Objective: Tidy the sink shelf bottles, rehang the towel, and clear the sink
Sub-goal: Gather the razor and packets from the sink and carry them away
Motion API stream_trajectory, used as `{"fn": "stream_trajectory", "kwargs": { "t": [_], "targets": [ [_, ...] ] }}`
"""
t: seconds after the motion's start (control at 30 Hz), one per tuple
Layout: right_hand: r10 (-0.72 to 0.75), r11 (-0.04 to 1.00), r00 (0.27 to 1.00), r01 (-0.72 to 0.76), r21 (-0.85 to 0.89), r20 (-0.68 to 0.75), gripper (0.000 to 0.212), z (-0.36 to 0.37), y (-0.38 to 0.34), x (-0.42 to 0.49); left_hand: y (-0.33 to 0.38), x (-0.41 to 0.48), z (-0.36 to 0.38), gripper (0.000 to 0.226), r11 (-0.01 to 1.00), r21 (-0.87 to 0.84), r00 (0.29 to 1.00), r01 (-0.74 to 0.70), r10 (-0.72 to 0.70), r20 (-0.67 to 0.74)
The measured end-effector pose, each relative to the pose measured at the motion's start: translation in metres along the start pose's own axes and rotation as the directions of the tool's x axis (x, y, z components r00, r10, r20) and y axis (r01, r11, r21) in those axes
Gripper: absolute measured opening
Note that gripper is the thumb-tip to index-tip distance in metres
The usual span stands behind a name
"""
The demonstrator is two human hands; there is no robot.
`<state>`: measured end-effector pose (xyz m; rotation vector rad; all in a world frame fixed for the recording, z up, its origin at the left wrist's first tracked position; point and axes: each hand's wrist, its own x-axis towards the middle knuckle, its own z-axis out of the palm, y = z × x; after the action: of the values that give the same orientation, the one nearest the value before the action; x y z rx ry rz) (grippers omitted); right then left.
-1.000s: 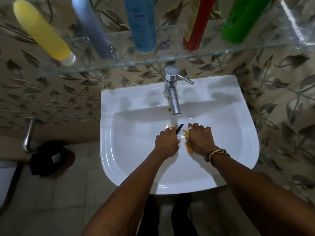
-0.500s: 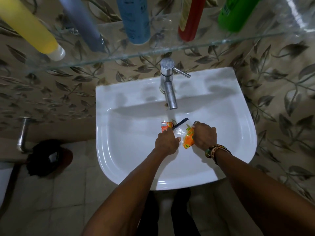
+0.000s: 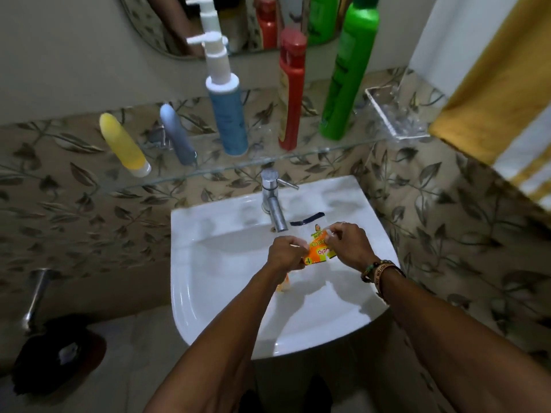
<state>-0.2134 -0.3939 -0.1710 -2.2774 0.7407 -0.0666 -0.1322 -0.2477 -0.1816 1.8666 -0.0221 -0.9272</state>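
Note:
Over the white sink [image 3: 208,293] both my hands hold an orange and yellow wrapper [image 3: 319,254]. My left hand [image 3: 286,256] pinches its left edge; a second small orange piece [image 3: 283,286] hangs below that fist. My right hand [image 3: 347,245] pinches the wrapper's right side and a clear plastic scrap with a dark blue strip [image 3: 307,219]. On the glass shelf [image 3: 268,162] stand a yellow bottle [image 3: 123,144], a grey-blue bottle [image 3: 177,134], a blue pump bottle [image 3: 228,114], a red bottle [image 3: 290,90] and a green bottle [image 3: 343,76]. A yellow and white towel [image 3: 501,93] hangs at the right.
A chrome tap [image 3: 272,201] rises behind my hands. A clear soap dish [image 3: 393,114] sits at the shelf's right end. A mirror [image 3: 238,22] hangs above. A dark bin [image 3: 56,353] and a metal pipe [image 3: 35,293] are at the lower left on the tiled floor.
Both hands have lifted from the basin floor with the wrappers in them and now hold them up in front of the tap. The camera has tilted up, showing the whole shelf.

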Motion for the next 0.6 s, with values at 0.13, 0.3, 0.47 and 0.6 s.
{"fn": "stream_trajectory", "kwargs": {
  "t": [0.13, 0.3, 0.47, 0.6],
  "targets": [
    [-0.066, 0.996, 0.996, 0.069, 0.059, -0.056, 0.021, -0.018, -0.017, -0.014, 0.024, -0.022, -0.003, 0.009, 0.994, -0.039, 0.994, -0.103, 0.103, 0.018],
    [-0.102, 0.983, 0.987, 0.119, 0.141, -0.123, 0.019, -0.038, -0.038, -0.027, 0.051, -0.044, -0.004, 0.025, 0.968, -0.153, 0.975, -0.198, 0.211, 0.069],
    [-0.089, 0.961, 0.973, 0.140, 0.237, -0.214, 0.021, -0.062, -0.055, -0.040, 0.077, -0.062, 0.001, 0.026, 0.924, -0.235, 0.927, -0.302, 0.342, 0.152],
    [-0.093, 0.965, 0.937, 0.168, 0.201, -0.336, 0.021, -0.089, -0.069, -0.049, 0.101, -0.073, 0.012, 0.027, 0.888, -0.257, 0.871, -0.382, 0.439, 0.221]
  ]
}}
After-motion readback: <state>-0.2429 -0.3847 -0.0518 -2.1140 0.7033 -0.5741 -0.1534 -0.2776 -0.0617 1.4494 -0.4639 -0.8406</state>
